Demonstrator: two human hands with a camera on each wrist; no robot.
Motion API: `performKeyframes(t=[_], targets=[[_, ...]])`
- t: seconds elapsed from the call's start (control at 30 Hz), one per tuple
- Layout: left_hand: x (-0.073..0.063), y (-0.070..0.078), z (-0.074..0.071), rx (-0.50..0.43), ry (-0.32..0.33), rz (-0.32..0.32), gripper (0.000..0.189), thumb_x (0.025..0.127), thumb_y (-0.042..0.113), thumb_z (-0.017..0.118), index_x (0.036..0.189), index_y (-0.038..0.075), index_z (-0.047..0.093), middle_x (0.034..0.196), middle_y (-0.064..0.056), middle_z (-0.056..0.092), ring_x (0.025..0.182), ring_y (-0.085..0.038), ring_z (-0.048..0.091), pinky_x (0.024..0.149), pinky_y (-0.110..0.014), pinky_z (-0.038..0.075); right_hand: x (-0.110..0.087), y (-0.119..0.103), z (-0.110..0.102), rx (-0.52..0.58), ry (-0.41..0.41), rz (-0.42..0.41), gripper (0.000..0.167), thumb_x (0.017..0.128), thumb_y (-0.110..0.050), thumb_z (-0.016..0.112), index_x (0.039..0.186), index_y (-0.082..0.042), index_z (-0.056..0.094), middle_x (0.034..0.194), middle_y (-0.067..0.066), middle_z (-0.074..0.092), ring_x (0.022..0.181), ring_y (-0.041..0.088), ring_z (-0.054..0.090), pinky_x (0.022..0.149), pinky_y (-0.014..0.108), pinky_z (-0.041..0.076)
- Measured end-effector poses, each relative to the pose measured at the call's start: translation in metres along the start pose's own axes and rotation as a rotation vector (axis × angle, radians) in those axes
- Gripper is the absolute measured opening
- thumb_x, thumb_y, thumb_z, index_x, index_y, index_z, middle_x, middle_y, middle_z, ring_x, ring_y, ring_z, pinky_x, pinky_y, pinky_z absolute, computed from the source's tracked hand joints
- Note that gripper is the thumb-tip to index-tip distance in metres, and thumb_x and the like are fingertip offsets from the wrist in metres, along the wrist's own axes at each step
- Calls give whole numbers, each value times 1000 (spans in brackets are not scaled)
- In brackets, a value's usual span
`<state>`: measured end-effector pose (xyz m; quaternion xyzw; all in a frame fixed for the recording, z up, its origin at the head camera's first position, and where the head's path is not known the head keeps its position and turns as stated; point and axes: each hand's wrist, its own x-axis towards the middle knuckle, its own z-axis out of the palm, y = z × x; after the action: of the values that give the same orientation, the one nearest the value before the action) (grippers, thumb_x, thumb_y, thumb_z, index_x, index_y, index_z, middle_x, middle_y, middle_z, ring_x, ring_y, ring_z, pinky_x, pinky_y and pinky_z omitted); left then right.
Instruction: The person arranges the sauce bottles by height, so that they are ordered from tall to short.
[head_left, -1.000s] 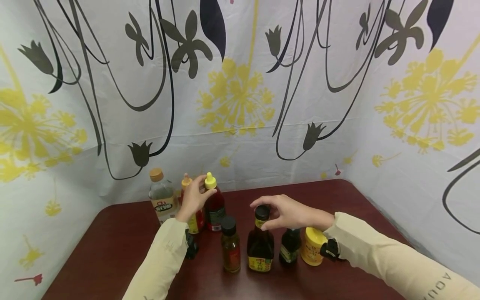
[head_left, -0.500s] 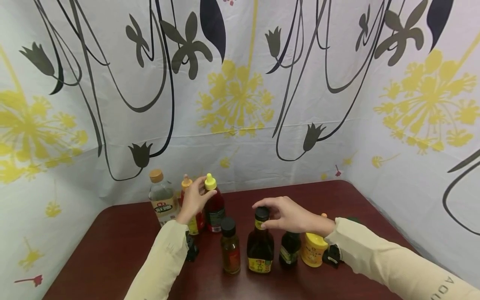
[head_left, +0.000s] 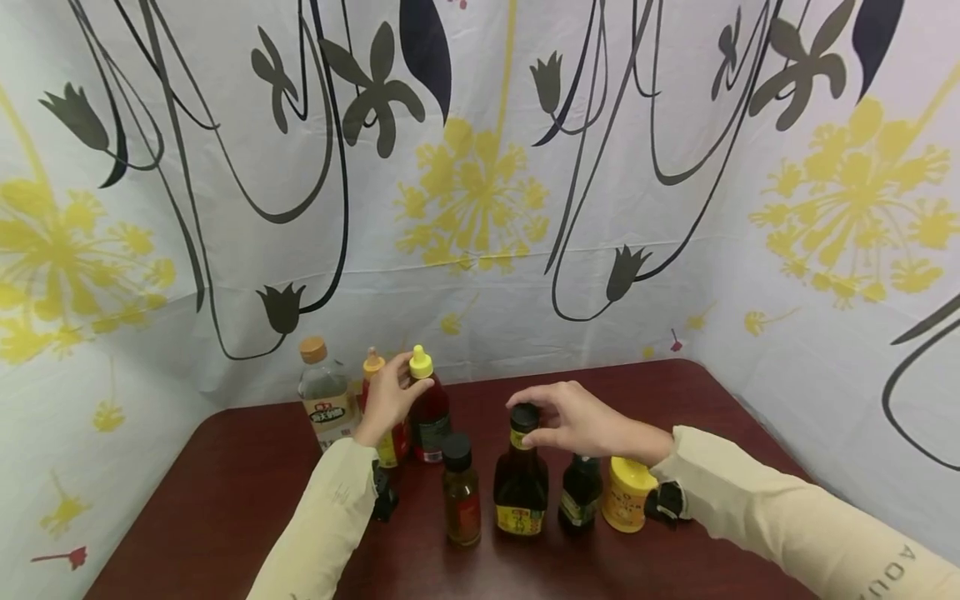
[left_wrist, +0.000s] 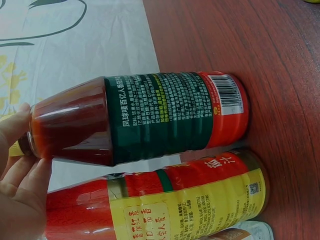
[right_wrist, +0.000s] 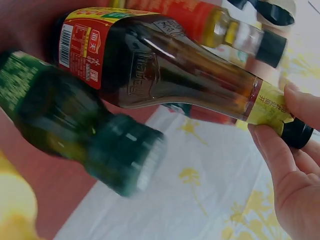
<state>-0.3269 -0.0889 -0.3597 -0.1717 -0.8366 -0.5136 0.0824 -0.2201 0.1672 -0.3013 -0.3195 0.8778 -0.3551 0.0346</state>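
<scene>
My left hand (head_left: 386, 404) grips the neck of a red sauce bottle (head_left: 430, 421) just below its yellow nozzle cap, at the back of the table. That bottle's green label (left_wrist: 160, 117) faces the left wrist camera. Against its side stands a ketchup bottle (left_wrist: 190, 200) with a yellow label. Farther right, my right hand (head_left: 573, 421) pinches the neck of a dark seasoning sauce bottle (head_left: 520, 479) under its black cap. The bottle stays upright and seems slightly raised. In the right wrist view, thumb and fingers (right_wrist: 272, 150) hold its yellow neck band.
A small brown bottle (head_left: 461, 504) stands left of the seasoning sauce bottle. A green-capped bottle (head_left: 580, 496) and a yellow tub (head_left: 627, 500) are on its right. A clear bottle with an orange cap (head_left: 326, 400) stands at the back left of the dark red table (head_left: 225, 483).
Over the last half second, my right hand and the seasoning sauce bottle have risen slightly. My left hand and the red sauce bottle stay where they were.
</scene>
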Motion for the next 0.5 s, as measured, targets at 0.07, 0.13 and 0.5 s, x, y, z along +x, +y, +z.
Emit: performKeyframes(t=[0.07, 0.13, 0.5], targets=[[-1, 0, -1, -2, 1, -7, 51, 81, 6, 64, 127, -2, 43, 124, -22, 47, 114, -31, 46, 90, -37, 42, 4, -4, -5, -21, 10, 8, 41, 79, -12, 67, 117, -6, 55, 114, 10, 56, 88, 8, 60, 71, 20, 49], [-1, -1, -2, -3, 5, -12, 51, 81, 6, 64, 126, -3, 43, 124, -23, 47, 113, -31, 46, 90, -37, 41, 8, -8, -10, -35, 18, 12, 41, 79, -12, 67, 118, -6, 55, 114, 10, 56, 88, 8, 60, 71, 20, 49], [0, 0, 0, -20, 2, -25, 51, 81, 7, 64, 126, -2, 44, 125, -22, 46, 114, -31, 46, 90, -36, 41, 40, -12, -30, -93, 73, 31, 44, 79, -7, 66, 120, 0, 52, 112, 15, 57, 97, 21, 59, 78, 26, 49]])
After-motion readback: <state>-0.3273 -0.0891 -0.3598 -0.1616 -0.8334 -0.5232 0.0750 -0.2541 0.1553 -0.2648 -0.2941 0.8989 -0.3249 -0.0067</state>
